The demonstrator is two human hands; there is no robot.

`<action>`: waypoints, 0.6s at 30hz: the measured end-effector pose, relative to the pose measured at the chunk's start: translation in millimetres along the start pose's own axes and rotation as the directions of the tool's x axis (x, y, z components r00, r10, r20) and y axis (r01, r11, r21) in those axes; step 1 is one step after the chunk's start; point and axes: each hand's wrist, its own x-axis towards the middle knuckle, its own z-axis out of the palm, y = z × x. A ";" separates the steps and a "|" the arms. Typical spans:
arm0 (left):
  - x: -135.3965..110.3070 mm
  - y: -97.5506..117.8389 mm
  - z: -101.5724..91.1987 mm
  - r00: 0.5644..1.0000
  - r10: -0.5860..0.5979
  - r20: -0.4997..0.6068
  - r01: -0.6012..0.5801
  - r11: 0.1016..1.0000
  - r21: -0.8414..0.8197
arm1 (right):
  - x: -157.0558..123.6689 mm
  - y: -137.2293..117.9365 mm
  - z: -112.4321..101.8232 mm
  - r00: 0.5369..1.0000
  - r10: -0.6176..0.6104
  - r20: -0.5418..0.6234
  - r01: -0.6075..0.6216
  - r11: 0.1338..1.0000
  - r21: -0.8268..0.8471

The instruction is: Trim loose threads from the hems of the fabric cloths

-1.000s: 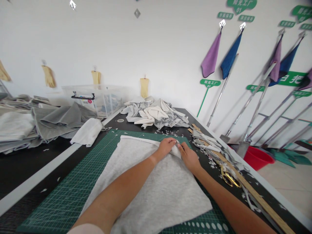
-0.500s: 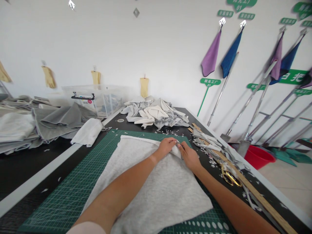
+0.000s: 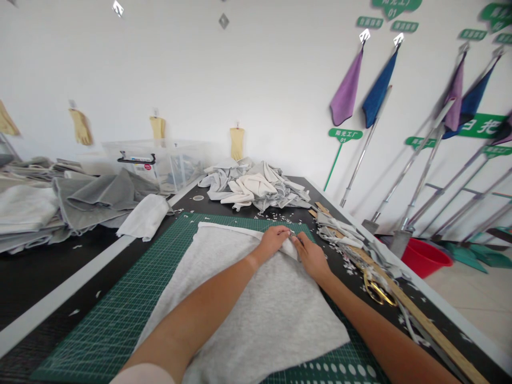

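Observation:
A grey knit cloth (image 3: 248, 314) lies spread on a green cutting mat (image 3: 108, 314), with a white strip along its far edge. My left hand (image 3: 272, 240) and my right hand (image 3: 312, 258) meet at the cloth's far right corner. Their fingertips pinch the turned-over fabric there, almost touching each other. Gold-handled scissors (image 3: 378, 290) lie to the right of my right hand, on a wooden ruler (image 3: 424, 320) or just beside it.
A heap of pale cloth offcuts (image 3: 256, 186) sits beyond the mat, with small scraps scattered around it. Stacked grey fabric (image 3: 96, 200) and a clear plastic bin (image 3: 168, 165) stand to the left. Mops lean on the right wall above a red basin (image 3: 424, 257).
Both hands stay at the cloth's corner. Only the view has shifted slightly.

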 end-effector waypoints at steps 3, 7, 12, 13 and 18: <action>0.2 -0.3 0.1 1.000 -0.005 -0.002 0.005 1.000 0.010 | -0.1 -0.2 -0.4 1.000 -0.005 -0.003 0.005 1.000 0.008; 0.5 -0.9 0.3 1.000 -0.001 -0.006 0.001 1.000 0.020 | -0.2 0.1 -0.6 1.000 0.001 -0.006 -0.001 1.000 0.023; -0.7 0.0 1.0 1.000 -0.011 0.017 0.011 1.000 0.011 | 0.1 1.3 0.9 1.000 0.005 -0.023 -0.004 0.997 0.078; -1.0 0.8 1.1 1.000 -0.012 0.020 0.012 1.000 0.011 | 0.4 1.8 1.2 1.000 0.007 -0.026 -0.005 0.995 0.095; -2.2 6.5 0.2 0.999 -0.033 0.015 0.033 0.998 0.050 | 2.8 5.6 0.2 0.997 0.046 -0.067 -0.029 0.971 0.237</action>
